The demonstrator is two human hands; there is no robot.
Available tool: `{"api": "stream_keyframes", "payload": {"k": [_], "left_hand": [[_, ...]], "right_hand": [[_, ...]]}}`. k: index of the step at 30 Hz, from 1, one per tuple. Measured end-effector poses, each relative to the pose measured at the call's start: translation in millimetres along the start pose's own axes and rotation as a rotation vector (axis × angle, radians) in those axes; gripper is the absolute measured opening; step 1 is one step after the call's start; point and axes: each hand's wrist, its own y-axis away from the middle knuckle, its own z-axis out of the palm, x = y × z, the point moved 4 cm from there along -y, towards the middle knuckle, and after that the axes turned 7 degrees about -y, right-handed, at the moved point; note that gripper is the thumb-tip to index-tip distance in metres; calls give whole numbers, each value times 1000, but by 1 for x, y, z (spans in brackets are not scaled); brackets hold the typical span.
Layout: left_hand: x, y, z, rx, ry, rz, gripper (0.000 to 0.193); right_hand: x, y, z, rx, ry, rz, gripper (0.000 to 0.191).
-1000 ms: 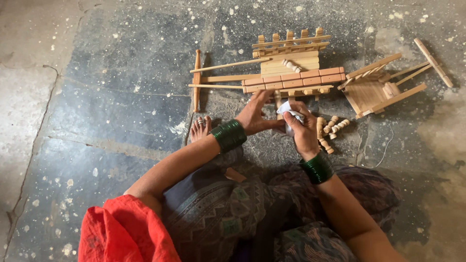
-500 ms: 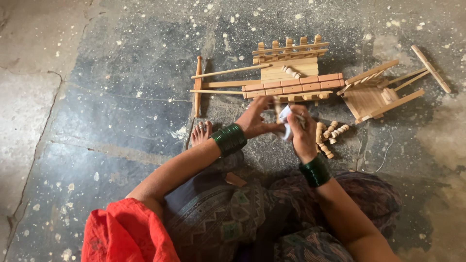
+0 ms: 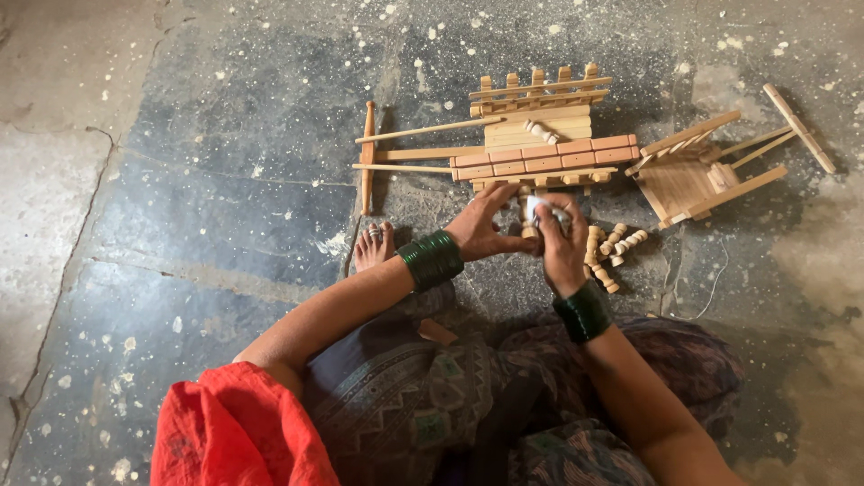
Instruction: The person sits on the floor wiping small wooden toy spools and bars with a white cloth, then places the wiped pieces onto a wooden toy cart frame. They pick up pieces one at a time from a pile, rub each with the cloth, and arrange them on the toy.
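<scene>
Between both hands' fingers point(image 3: 504, 209), wooden peg point(image 3: 526, 216)

Speckled grey stone floor point(image 3: 207, 216), cracked

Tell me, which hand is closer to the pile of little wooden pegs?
Right. The right hand sits just beside the pile of turned wooden pegs; the left hand is farther away, across the right hand.
</scene>
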Motion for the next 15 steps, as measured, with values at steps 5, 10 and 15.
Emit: {"api": "stream_keyframes", "payload": {"k": [5,10,15], "left_hand": [[5,-2,-2,24,-77,60,110],[0,0,-4,100,-217,89,114],[7,-2,1,45,-213,125,106]], "right_hand": [[9,-4,-10,53,-7,-10,22],[17,7,-7,-72,-61,52,23],[18,6,-11,23,-27,93,24]]}}
